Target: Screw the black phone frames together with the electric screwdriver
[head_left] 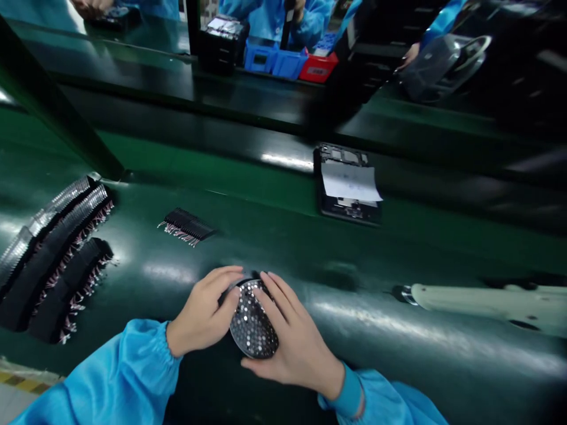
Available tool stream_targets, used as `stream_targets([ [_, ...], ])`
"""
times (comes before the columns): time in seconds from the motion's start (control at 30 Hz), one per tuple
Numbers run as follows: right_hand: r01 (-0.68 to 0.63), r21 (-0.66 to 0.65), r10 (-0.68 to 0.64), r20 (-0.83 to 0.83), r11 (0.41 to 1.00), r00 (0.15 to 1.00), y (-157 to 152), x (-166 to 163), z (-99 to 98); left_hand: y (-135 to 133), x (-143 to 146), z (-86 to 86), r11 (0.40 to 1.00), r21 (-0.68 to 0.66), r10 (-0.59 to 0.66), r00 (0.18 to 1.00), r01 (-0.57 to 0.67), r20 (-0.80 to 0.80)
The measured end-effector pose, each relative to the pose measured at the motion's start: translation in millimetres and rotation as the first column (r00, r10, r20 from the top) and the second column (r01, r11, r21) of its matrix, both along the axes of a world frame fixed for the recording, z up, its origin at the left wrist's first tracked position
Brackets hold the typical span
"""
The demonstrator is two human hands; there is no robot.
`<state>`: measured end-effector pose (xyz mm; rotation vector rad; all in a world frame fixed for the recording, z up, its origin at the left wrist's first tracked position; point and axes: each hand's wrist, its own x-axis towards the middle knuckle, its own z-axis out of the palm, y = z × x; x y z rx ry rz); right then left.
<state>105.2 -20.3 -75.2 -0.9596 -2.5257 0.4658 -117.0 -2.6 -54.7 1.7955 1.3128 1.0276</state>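
A round dark disc (254, 320), its face covered with many small shiny dots, is held between my hands above the green bench. My left hand (206, 310) grips its upper left edge, with the thumb on the face and the fingers curled at the rim. Wrapped about the right side is my right hand (295, 336), fingers lying over the top and thumb below. Whether the dots are loose pieces or part of the disc, I cannot tell. Beyond my left hand lies a short row of black parts with thin wires (188, 225).
Long rows of black wired parts (53, 254) lie at left, below a slanted dark post (57, 106). Ahead sits an opened black device (348, 184) under white paper. A pale green tool (478, 304) lies at right. Co-workers in blue sleeves, blue bins (274, 59) and a red bin (318, 68) are across.
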Motion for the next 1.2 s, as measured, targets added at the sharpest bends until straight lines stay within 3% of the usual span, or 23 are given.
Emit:
stream_targets([
  [0.17,0.009,0.003,-0.009,0.036,1.0,0.999,9.4,-7.7,-1.7,0.0,-0.8,1.7,0.993,-0.101,-0.062,0.998,0.063,0.009],
  [0.33,-0.019,-0.075,0.013,-0.077,0.997,0.997,12.2,-3.1,2.2,3.3,-3.4,5.0,0.974,-0.215,0.086,0.996,-0.076,0.035],
  [0.47,-0.005,-0.27,-0.029,-0.119,0.963,0.992,5.7,14.4,10.4,4.8,-4.3,5.9,0.983,-0.162,0.094,0.994,-0.085,0.049],
  [0.63,-0.139,-0.372,0.043,-0.255,0.918,0.966,15.2,18.1,12.6,4.4,-5.1,5.3,0.987,-0.142,0.079,0.996,-0.072,0.045],
  [0.73,-0.136,-0.438,0.018,-0.262,0.889,0.965,20.2,19.9,11.8,4.2,-6.8,6.3,0.991,-0.117,0.075,0.996,-0.071,0.038],
  [1.2,-0.214,-0.502,-0.002,-0.395,0.838,0.919,25.9,23.8,10.8,2.0,-9.0,8.0,0.999,-0.022,0.039,0.999,-0.039,-0.001],
])
